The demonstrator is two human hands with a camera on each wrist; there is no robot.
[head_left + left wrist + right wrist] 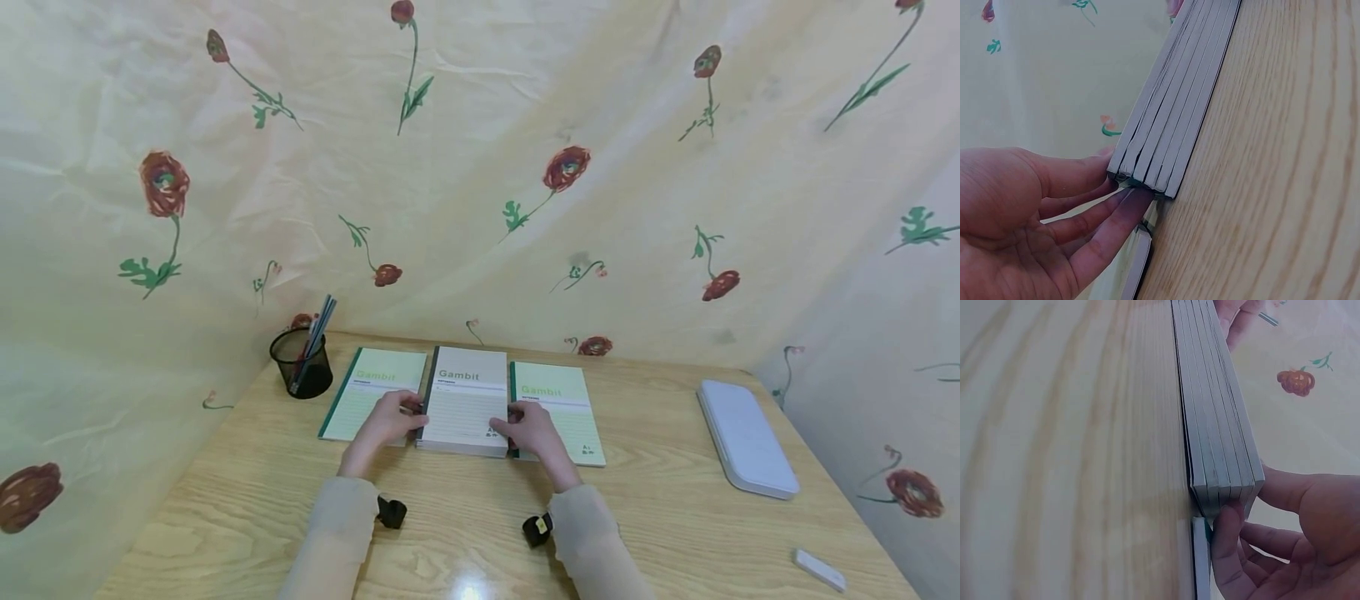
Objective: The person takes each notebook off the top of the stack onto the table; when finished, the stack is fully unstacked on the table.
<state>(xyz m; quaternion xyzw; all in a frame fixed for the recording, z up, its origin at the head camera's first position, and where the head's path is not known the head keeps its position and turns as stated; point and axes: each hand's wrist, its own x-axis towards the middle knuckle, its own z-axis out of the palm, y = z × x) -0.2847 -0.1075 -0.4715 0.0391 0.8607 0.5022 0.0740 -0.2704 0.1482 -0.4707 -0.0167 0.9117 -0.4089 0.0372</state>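
A stack of several notebooks (467, 398) with white covers marked "Gambit" lies mid-table toward the back wall. At its dark spine side, my left hand (390, 418) holds it, thumb at the top cover's edge and fingers against the side. My right hand (531, 427) grips the opposite side, its thumb on the top cover near the front corner. In the right wrist view, the fingers (1229, 528) press against the stack's side. Pale green notebooks lie on either side, one left (375, 387) and one right (562, 412), each partly covered by a hand.
A black mesh pen cup (302, 367) with pens stands at the back left. On the right of the wooden table (675, 533) lie a white case (748, 437) and a small white block (820, 570). A flowered cloth (465, 208) hangs behind the table.
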